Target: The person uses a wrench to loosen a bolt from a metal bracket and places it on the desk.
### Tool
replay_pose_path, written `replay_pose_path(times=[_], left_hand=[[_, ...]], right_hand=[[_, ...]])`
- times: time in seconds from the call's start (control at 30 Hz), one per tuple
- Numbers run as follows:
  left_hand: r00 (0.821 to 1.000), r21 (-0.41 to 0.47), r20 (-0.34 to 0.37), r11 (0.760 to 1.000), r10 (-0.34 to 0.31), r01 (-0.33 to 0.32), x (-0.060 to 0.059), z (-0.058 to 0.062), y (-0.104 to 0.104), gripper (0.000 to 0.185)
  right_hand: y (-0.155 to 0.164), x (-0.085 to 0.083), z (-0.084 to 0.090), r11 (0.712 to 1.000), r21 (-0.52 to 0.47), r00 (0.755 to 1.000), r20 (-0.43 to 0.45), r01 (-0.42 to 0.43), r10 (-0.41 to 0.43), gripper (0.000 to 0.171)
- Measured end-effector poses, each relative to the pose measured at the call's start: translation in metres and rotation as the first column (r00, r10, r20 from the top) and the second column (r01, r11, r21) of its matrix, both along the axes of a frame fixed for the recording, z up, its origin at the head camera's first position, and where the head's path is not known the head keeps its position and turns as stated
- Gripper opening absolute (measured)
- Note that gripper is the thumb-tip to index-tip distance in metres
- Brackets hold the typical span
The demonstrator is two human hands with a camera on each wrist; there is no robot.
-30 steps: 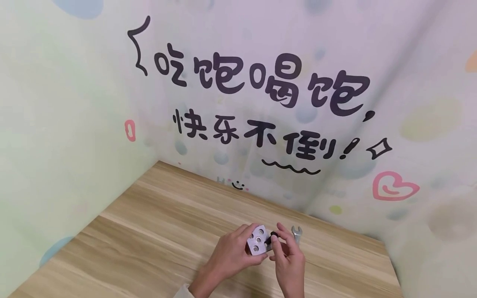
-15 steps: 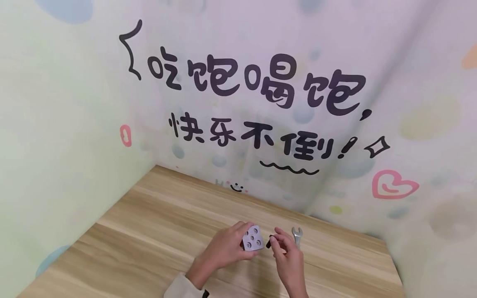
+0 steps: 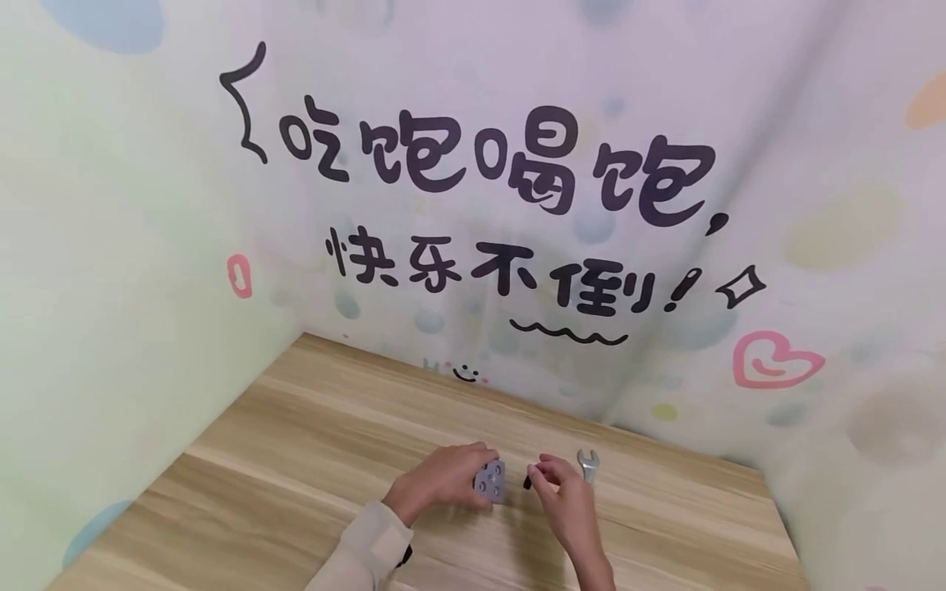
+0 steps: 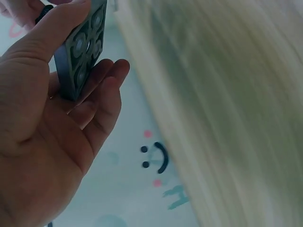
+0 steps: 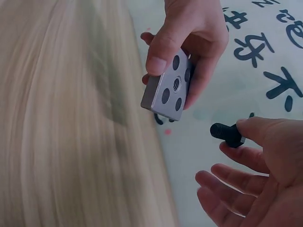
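Observation:
My left hand [image 3: 436, 484] grips a small grey metal block [image 3: 490, 480] with several round holes, thumb on one side and fingers behind it; the block [image 4: 83, 47] and the same hand [image 4: 52, 137] fill the left wrist view, and the block [image 5: 168, 92] shows one threaded centre hole in the right wrist view. My right hand [image 3: 565, 501] pinches a short black bolt [image 3: 528, 478] between thumb and forefinger, a little to the right of the block and apart from it. The bolt [image 5: 226, 134] points its head toward the block, held by the right hand [image 5: 251, 179].
A silver open-end wrench [image 3: 587, 465] lies on the wooden table [image 3: 296, 460] just right of my right hand. Pastel cloth walls with black lettering [image 3: 488, 164] close the table at the back, left and right.
The bolt has come away from the block, leaving a gap between them. My left hand has lowered the block and turned it; both hands sit lower toward the table.

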State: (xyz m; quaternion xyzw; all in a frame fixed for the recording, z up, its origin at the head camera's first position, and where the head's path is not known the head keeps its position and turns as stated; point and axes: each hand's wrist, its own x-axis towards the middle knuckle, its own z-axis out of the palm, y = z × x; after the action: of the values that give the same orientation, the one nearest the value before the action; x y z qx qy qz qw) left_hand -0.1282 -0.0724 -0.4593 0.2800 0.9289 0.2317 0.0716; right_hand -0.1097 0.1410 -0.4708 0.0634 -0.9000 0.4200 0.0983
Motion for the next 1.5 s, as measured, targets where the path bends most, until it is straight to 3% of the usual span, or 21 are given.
replay_pose_path(times=[0.13,0.33,0.63,1.03,1.5], left_hand=[[1.000,-0.019,0.006,1.000,-0.017,0.017,-0.007,-0.009,0.001,0.050],[1.000,-0.043,0.003,0.999,-0.019,0.019,-0.015,-0.020,0.000,0.052],[1.000,-0.087,-0.025,0.996,-0.004,0.001,-0.021,-0.029,0.002,0.057],[0.993,-0.200,-0.108,0.977,0.051,-0.072,-0.026,-0.038,0.006,0.060],[0.998,-0.161,-0.036,0.985,0.053,-0.058,-0.025,-0.038,0.003,0.058]], right_hand=[[-0.001,-0.007,-0.011,0.998,0.040,0.999,0.024,-0.038,0.037,0.016],[-0.002,-0.014,-0.023,0.991,0.118,0.997,0.039,-0.068,0.064,0.015],[-0.001,-0.019,-0.035,0.984,0.167,0.997,-0.015,-0.069,0.073,0.010],[-0.009,-0.023,-0.052,0.952,0.304,0.999,0.004,0.041,-0.044,0.011],[-0.021,-0.021,-0.059,0.925,0.346,0.986,0.007,0.156,-0.169,0.020]])
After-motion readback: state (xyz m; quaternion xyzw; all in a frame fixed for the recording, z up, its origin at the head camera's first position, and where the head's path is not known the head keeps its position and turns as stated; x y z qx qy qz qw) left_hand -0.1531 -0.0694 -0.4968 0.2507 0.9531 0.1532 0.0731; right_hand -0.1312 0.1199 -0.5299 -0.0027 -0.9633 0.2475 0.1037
